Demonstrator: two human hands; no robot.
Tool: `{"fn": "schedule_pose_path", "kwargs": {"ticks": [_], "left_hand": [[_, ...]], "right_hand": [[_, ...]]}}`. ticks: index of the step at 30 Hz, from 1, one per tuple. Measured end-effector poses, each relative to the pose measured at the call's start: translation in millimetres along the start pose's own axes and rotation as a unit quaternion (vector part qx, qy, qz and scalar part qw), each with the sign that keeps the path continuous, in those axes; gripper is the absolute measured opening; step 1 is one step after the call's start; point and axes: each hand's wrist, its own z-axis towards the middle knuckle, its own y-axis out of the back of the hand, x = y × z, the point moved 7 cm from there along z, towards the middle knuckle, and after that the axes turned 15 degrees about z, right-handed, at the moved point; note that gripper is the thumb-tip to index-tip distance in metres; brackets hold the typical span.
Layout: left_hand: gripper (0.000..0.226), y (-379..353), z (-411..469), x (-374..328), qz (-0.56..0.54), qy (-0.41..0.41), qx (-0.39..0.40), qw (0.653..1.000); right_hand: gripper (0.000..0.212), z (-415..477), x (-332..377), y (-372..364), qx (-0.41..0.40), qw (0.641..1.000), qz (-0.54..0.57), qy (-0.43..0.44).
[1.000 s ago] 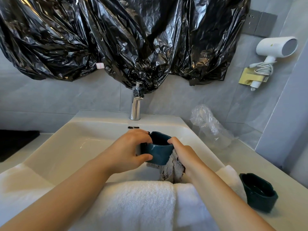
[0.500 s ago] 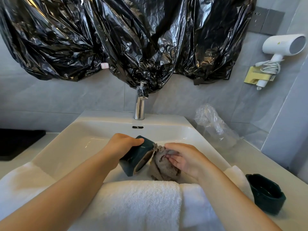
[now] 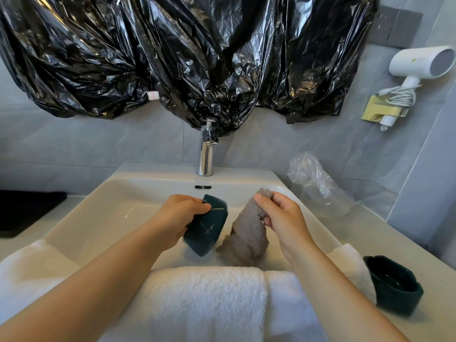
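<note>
1. The work in hand looks like wiping a small teal dish [image 3: 207, 227] with a grey cloth [image 3: 246, 233] over the sink [image 3: 98, 213]. I judge it partway done. At mid-frame the dish and cloth sit just beside each other without touching, so nothing is being wiped at this instant.
2. The left hand [image 3: 177, 218] clasps the dish by its rim, with the thumb on the near edge and the fingers curled over the far side. The dish is tipped so that its outer wall and base face the camera. Its inside is hidden, so I cannot tell whether it is clean.
3. The right hand [image 3: 283, 218] pinches the top of the cloth. The cloth hangs down into the basin, its lower end bunched on the basin floor.
4. What is probably left is to wipe the base and outer wall, then set the dish down. A matching second dish [image 3: 392, 285] stands on the counter at lower right, and I cannot tell whether it has been wiped.
5. The dish is hard and glossy, with rounded corners and pale scuffs on its base. The cloth is limp, fuzzy terry. The sink is smooth white glaze, and a thick, looped white towel [image 3: 197, 299] drapes over its front rim.
6. A chrome faucet [image 3: 206, 154] stands behind the basin, under crinkled black plastic sheeting [image 3: 172, 53]. A clear plastic bag [image 3: 313, 178] lies at right, and a white hair dryer [image 3: 419, 62] hangs at upper right.
</note>
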Motion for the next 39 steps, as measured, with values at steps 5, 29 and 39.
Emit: {"fn": "schedule_pose_path", "kwargs": {"ticks": [5,29,39], "left_hand": [[0.042,-10,2,-1,-0.075,-0.017,0.061,0.995],[0.025,-8,3,-3,-0.015,-0.056,0.007,0.998],[0.021,-11,-3,-7,0.066,-0.072,0.017,0.995]], "right_hand": [[0.014,-3,-3,-12,0.064,0.995,0.074,-0.032],[0.017,-17,11,-31,0.078,0.980,-0.149,0.104],[0.020,-12,14,-28,0.042,0.982,-0.138,0.121]]}}
